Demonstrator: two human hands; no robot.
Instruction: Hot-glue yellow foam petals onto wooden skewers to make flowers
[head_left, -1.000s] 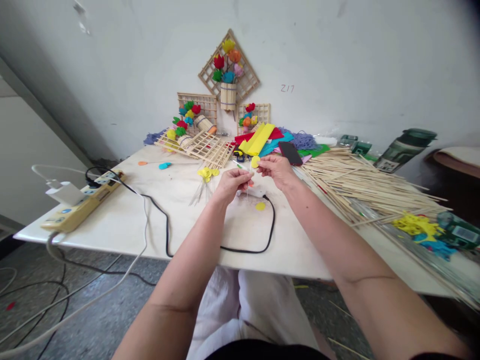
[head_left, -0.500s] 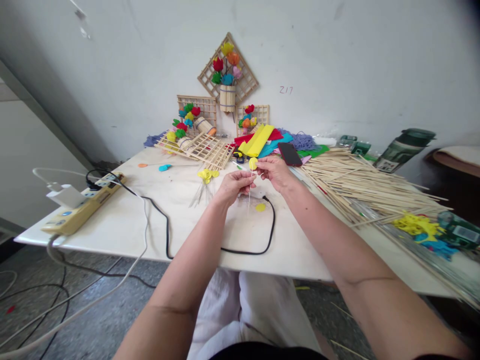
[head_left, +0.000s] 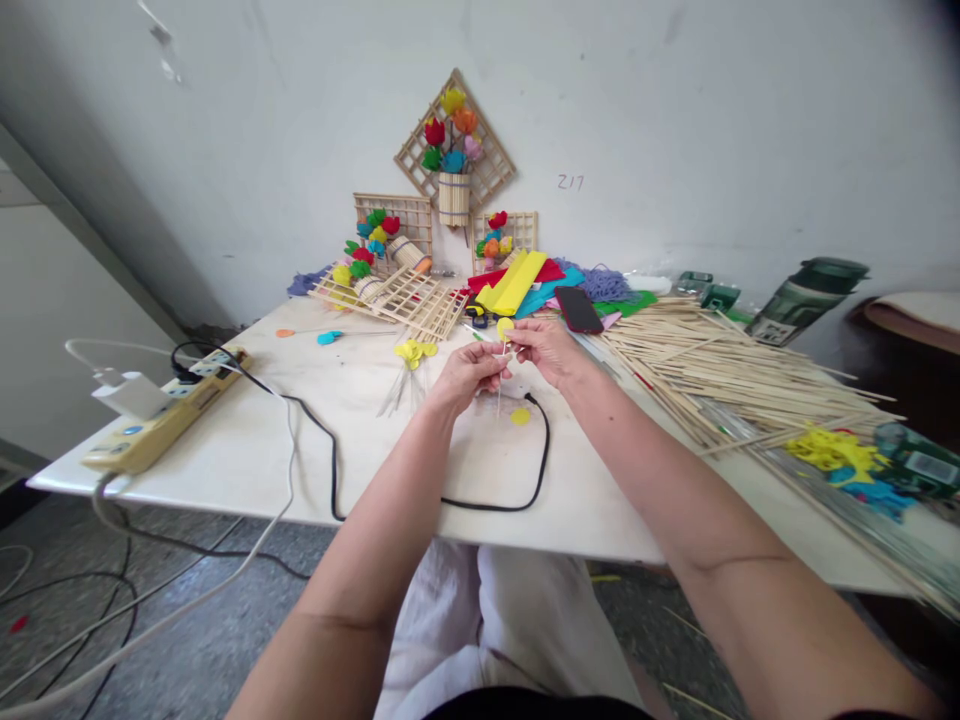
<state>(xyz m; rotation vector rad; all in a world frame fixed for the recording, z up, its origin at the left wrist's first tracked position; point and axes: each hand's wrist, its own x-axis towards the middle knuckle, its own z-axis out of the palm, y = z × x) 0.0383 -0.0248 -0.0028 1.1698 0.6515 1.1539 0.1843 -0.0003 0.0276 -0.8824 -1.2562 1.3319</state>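
Note:
Between my two hands, over the middle of the table, is a yellow round petal piece (head_left: 505, 327) at the top of a thin pale wire stem (head_left: 499, 400). My left hand (head_left: 474, 370) pinches the stem just below the petal. Fingertips of my right hand (head_left: 546, 348) are closed on the petal's right edge. Beneath them lies a loose yellow disc (head_left: 520, 416), near a white device with a black cord (head_left: 546, 450), partly hidden by my left hand. Left of my hands rests a bunch of yellow petals on wire stems (head_left: 415, 353).
A power strip (head_left: 172, 410) with cables sits at the left. Several stick lattices with colourful flowers (head_left: 455, 140) stand or lie at the back. Bamboo sticks (head_left: 735, 360), a phone (head_left: 578, 309), a yellow folded sheet (head_left: 514, 284) and a dark green bottle (head_left: 808, 300) are at the right.
Both hands stay nearly in place, still pinching the petal and stem. The petal appears slightly lower and more covered by my right fingers.

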